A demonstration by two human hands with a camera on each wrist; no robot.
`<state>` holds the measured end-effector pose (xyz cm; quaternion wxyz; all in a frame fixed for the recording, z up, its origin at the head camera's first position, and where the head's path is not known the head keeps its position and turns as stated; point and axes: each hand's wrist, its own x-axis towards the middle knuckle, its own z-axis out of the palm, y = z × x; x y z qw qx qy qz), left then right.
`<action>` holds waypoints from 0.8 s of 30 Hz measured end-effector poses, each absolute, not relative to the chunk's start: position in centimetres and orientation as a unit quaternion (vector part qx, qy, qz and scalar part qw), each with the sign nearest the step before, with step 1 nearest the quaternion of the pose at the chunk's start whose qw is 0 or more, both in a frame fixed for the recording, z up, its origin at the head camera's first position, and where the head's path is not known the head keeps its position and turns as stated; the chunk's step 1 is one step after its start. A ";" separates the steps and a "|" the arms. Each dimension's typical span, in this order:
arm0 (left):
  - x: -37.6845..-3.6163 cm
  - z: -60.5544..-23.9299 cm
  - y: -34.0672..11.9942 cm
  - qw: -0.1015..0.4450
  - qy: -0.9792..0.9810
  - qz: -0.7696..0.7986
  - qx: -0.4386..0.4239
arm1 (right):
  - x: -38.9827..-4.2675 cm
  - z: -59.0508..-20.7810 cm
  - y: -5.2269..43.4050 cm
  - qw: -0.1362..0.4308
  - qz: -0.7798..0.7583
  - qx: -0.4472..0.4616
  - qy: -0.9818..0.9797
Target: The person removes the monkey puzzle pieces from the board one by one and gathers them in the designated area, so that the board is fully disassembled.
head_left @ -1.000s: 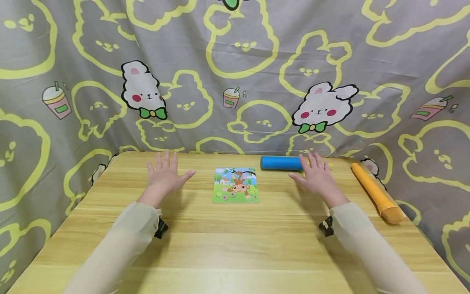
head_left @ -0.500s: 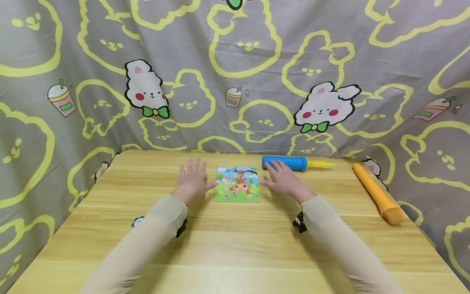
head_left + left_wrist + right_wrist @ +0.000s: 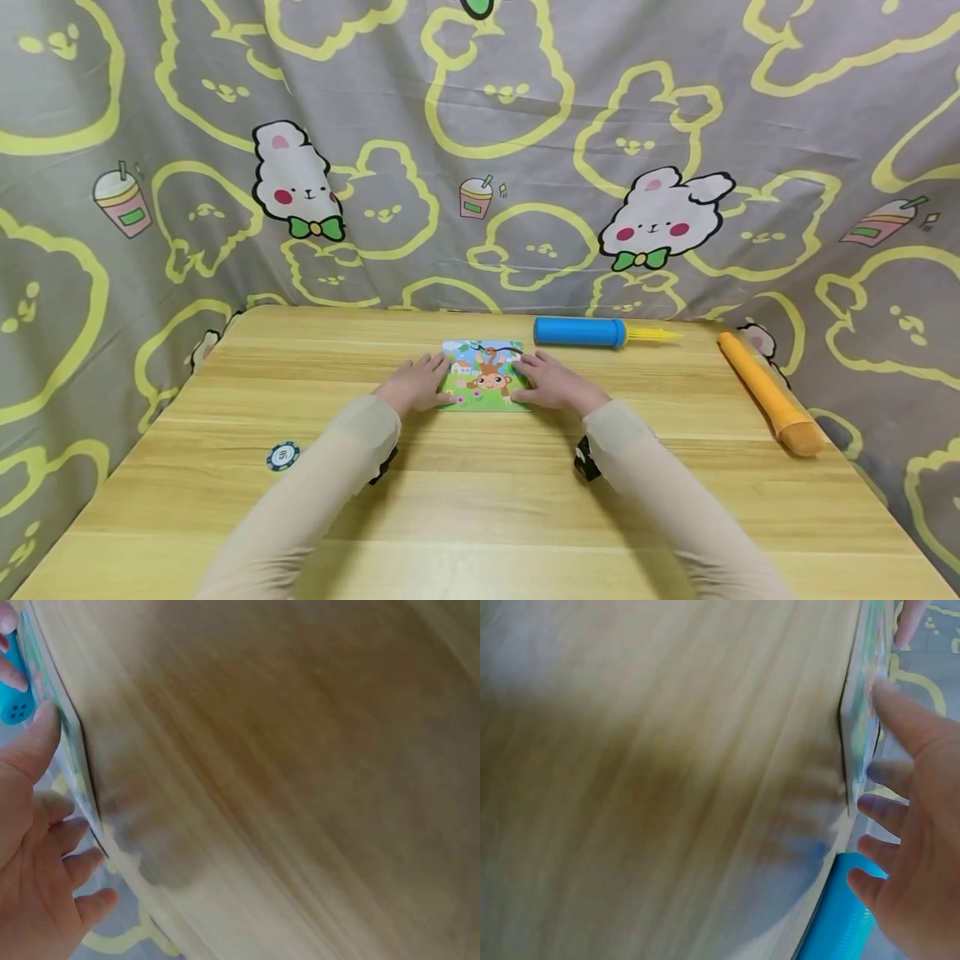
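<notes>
A small picture card [image 3: 484, 377] with a cartoon monkey lies flat in the middle of the wooden table [image 3: 480, 500]. My left hand [image 3: 416, 385] rests against the card's left edge and my right hand [image 3: 551, 383] against its right edge. In the left wrist view the thumb [image 3: 37, 742] lies on the card's rim [image 3: 75, 761] and the fingers sit loosely beside it. The right wrist view shows the thumb [image 3: 904, 716] touching the card [image 3: 862, 712], with the fingers spread past its far corner. The card is not lifted.
A blue hand pump [image 3: 581, 332] with a yellow nozzle lies just behind the card, close to my right hand. A long orange tube [image 3: 765, 392] lies along the right edge. A small blue chip [image 3: 282, 455] sits at the front left. Patterned cloth walls the table.
Both hands have moved inward from wide apart over the table and settled on the card's two sides. The right hand left the blue pump. The chip has come into view.
</notes>
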<state>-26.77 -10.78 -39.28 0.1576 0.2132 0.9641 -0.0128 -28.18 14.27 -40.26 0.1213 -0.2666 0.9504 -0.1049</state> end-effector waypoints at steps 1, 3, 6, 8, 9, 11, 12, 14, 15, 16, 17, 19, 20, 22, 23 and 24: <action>-26.8 -39.3 -10.8 0.163 0.963 -0.013 0.214 | -28.2 -40.3 14.3 0.123 -0.100 -0.266 0.951; -26.7 -39.4 -10.8 0.172 0.961 -0.011 0.215 | -28.3 -40.5 14.3 0.124 -0.093 -0.266 0.951; -26.7 -39.5 -10.8 0.174 0.960 -0.013 0.217 | -28.4 -40.7 14.2 0.129 -0.089 -0.260 0.953; -26.6 -39.5 -10.8 0.174 0.960 -0.013 0.218 | -28.3 -40.7 14.2 0.130 -0.091 -0.259 0.953; -26.6 -39.5 -10.8 0.173 0.960 -0.013 0.218 | -28.2 -40.8 14.2 0.132 -0.091 -0.259 0.953; -26.5 -39.6 -10.7 0.175 0.960 -0.017 0.220 | -28.1 -40.8 14.2 0.134 -0.093 -0.260 0.952; -26.5 -39.6 -10.7 0.175 0.959 -0.019 0.220 | -27.9 -40.7 14.3 0.134 -0.096 -0.262 0.951; -26.4 -39.6 -10.7 0.175 0.959 -0.022 0.222 | -27.8 -40.7 14.3 0.133 -0.100 -0.268 0.949; -26.3 -39.6 -10.7 0.176 0.959 -0.025 0.222 | -27.7 -40.7 14.3 0.132 -0.100 -0.269 0.949; -26.2 -39.6 -10.6 0.175 0.959 -0.027 0.222 | -27.6 -40.7 14.4 0.131 -0.101 -0.272 0.948; -26.1 -39.6 -10.6 0.175 0.959 -0.029 0.221 | -27.5 -40.7 14.4 0.128 -0.101 -0.275 0.948; -25.8 -39.7 -10.5 0.172 0.959 -0.034 0.221 | -27.3 -40.6 14.5 0.127 -0.097 -0.280 0.947; -25.7 -39.7 -10.5 0.171 0.960 -0.037 0.221 | -27.1 -40.6 14.6 0.126 -0.094 -0.283 0.946; -25.3 -39.8 -10.3 0.168 0.960 -0.039 0.221 | -26.8 -40.6 14.8 0.124 -0.088 -0.290 0.945; -25.1 -39.8 -10.2 0.166 0.960 -0.039 0.223 | -26.6 -40.5 14.9 0.122 -0.086 -0.294 0.944; -24.8 -39.9 -10.2 0.164 0.960 -0.040 0.225 | -26.4 -40.5 15.1 0.121 -0.083 -0.298 0.943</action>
